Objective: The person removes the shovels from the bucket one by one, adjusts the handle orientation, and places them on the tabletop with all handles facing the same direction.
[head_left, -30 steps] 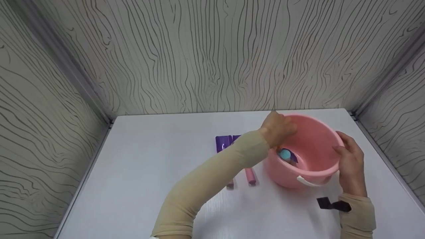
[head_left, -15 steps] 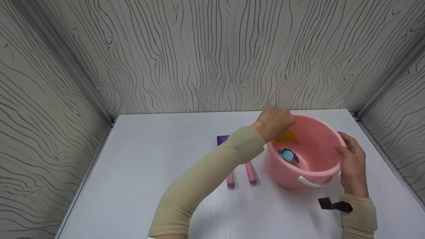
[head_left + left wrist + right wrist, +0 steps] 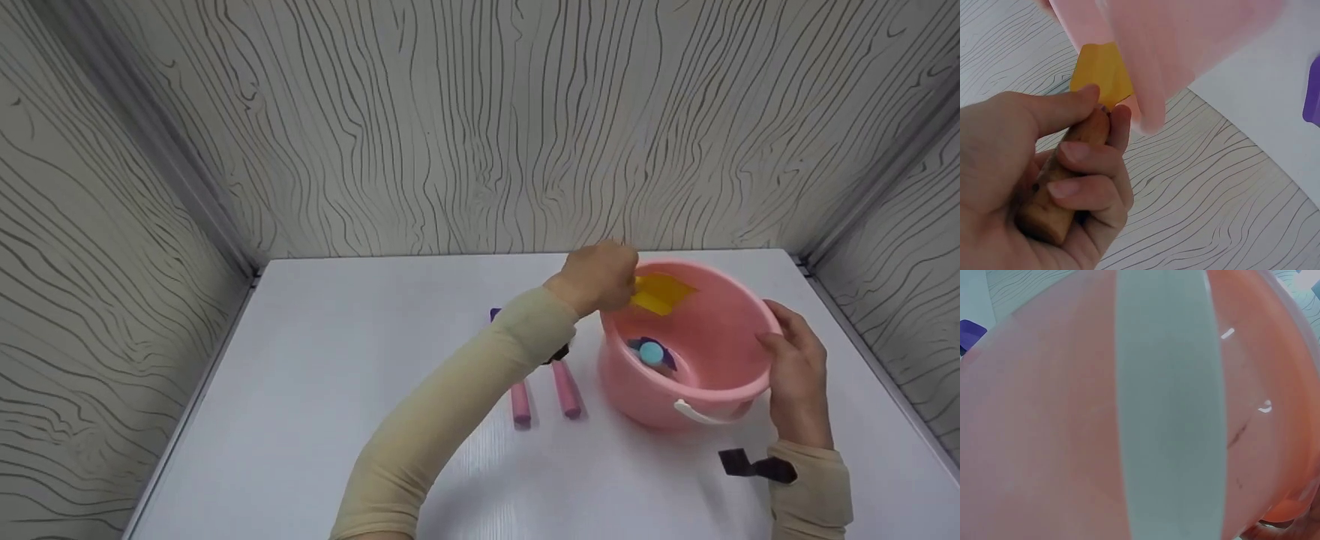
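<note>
1. Head view: on a white worktop (image 3: 337,360), a pink bucket (image 3: 712,326) tilts slightly toward the viewer. The right hand (image 3: 799,367) grips its rim, thumb inside. The left hand (image 3: 598,277) holds a yellow-bladed tool (image 3: 663,292), its blade over the bucket's opening. A turquoise-ended item (image 3: 651,353) lies inside; two pink handles (image 3: 566,390) lie beside the bucket.

2. Left wrist view: the left hand's fingers curl round the tool's wooden handle (image 3: 1049,211), thumb near the neck; the blade is partly behind the rim. To pass the rim cleanly, the blade probably wants angling clear of it.

3. Right wrist view: the bucket's wall and white carrying strap (image 3: 1171,405) fill the view; the grip cannot be told here. Steady bracing should prevent tipping.
</note>
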Demonstrator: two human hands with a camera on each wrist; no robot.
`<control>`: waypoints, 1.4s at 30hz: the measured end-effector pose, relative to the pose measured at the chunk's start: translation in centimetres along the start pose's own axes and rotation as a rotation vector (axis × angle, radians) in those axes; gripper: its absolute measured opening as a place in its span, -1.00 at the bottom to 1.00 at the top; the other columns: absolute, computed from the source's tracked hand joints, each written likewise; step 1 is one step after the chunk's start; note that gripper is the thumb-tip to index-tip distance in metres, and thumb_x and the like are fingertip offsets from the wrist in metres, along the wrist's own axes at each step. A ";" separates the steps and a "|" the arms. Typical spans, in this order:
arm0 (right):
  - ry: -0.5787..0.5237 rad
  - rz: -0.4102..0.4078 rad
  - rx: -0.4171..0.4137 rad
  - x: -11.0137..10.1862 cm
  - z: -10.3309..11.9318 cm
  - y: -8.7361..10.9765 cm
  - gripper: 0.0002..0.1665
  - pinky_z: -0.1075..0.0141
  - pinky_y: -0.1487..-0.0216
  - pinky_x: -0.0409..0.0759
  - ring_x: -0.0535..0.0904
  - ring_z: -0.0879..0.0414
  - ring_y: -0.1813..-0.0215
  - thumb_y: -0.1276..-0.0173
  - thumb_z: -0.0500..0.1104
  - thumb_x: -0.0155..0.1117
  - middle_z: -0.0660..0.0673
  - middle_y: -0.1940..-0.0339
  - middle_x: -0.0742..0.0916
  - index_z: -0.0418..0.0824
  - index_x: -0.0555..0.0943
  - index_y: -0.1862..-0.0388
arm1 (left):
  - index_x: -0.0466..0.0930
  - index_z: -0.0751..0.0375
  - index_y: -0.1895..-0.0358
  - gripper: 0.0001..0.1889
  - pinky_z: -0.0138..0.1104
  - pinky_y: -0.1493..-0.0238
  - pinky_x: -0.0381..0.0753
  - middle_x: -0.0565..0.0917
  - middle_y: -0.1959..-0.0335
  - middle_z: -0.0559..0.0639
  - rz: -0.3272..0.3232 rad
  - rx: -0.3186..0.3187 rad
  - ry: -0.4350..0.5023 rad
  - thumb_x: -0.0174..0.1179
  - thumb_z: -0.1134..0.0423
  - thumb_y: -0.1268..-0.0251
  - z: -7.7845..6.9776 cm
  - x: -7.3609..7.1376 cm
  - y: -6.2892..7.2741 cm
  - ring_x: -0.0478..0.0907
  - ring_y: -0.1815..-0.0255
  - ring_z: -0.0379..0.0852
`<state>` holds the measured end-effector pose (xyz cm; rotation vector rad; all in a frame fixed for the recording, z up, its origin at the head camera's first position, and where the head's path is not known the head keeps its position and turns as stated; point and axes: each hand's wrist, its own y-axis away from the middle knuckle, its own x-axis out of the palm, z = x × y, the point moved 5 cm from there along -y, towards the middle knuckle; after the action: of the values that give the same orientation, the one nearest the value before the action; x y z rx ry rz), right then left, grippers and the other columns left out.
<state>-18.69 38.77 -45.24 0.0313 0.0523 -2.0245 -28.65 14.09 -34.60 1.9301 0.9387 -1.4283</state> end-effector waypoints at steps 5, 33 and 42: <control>-0.022 0.006 0.003 0.0 0.0 0.0 -0.41 0.57 0.01 0.63 0.58 0.28 -0.19 -0.71 -0.25 -0.03 0.06 -0.34 0.58 -0.16 0.34 -0.65 | 0.65 0.15 -0.17 -0.74 -0.43 0.11 0.74 0.68 0.18 -0.10 -0.029 -0.016 0.076 0.14 0.11 -0.67 0.9 0.5 0.4 0.65 0.29 -0.21; -0.057 0.015 -0.010 0.0 -0.1 0.2 -0.43 0.55 -0.01 0.66 0.60 0.24 -0.19 -0.71 -0.26 -0.03 0.09 -0.32 0.58 -0.19 0.36 -0.63 | 0.42 0.29 -0.35 -0.63 -0.44 0.43 0.40 0.41 0.43 -0.13 -0.291 -0.157 0.812 0.02 0.13 -0.75 6.4 5.4 5.6 0.32 0.51 -0.26; -0.047 0.020 -0.020 -0.1 -0.1 0.1 -0.42 0.55 -0.02 0.65 0.60 0.25 -0.21 -0.71 -0.27 -0.05 0.05 -0.36 0.57 -0.21 0.34 -0.64 | 0.40 0.38 -0.35 -0.65 -0.41 0.42 0.35 0.36 0.42 -0.11 -0.414 -0.171 0.961 0.05 0.27 -0.70 8.1 8.1 7.9 0.28 0.49 -0.24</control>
<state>-18.55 38.79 -45.31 -0.0282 0.0424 -2.0035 -25.48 4.78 -44.44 2.3769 1.8912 -0.4805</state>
